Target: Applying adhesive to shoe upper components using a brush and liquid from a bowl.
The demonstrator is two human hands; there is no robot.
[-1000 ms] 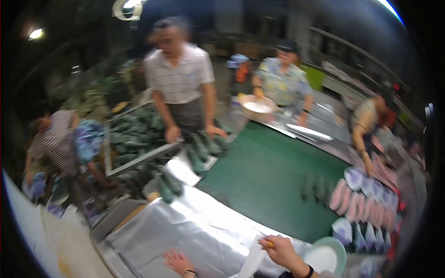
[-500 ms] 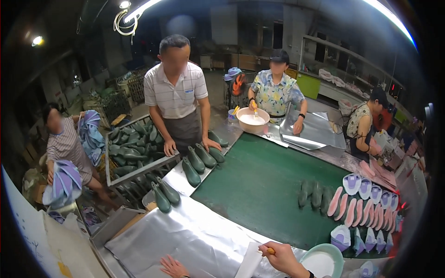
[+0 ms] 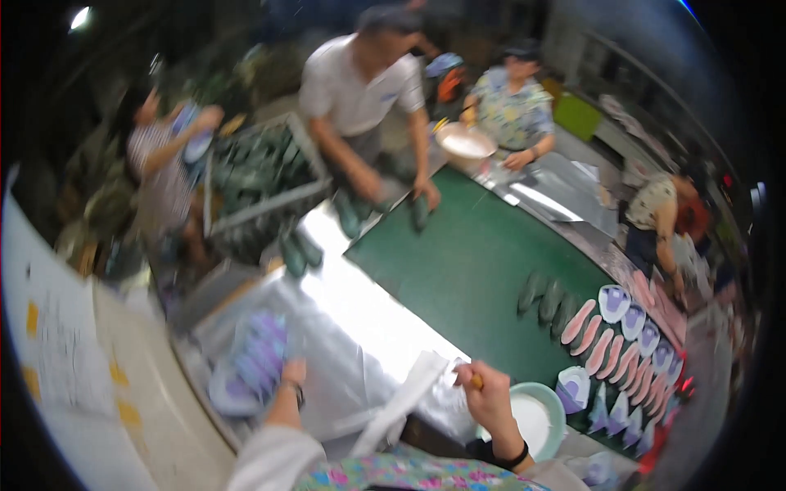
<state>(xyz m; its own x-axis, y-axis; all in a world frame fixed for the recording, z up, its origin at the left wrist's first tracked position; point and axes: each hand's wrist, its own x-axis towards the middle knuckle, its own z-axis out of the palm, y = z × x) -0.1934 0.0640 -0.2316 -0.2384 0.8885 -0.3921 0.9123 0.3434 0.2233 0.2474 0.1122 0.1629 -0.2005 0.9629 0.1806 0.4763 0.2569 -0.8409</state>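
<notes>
Our right hand gripping a yellow handle, left hand beside layered fabric uppers on glossy sheeting, its hold unclear

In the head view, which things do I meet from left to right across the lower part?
Purple-and-blue stack, left hand, white strip, right hand, pale green bowl, purple-and-white pieces.

From the wearer's head, a wide fisheye view faces down and forward, close above the multicoloured floral cloth, across the shiny silver sheet to the flat green tabletop.
</notes>
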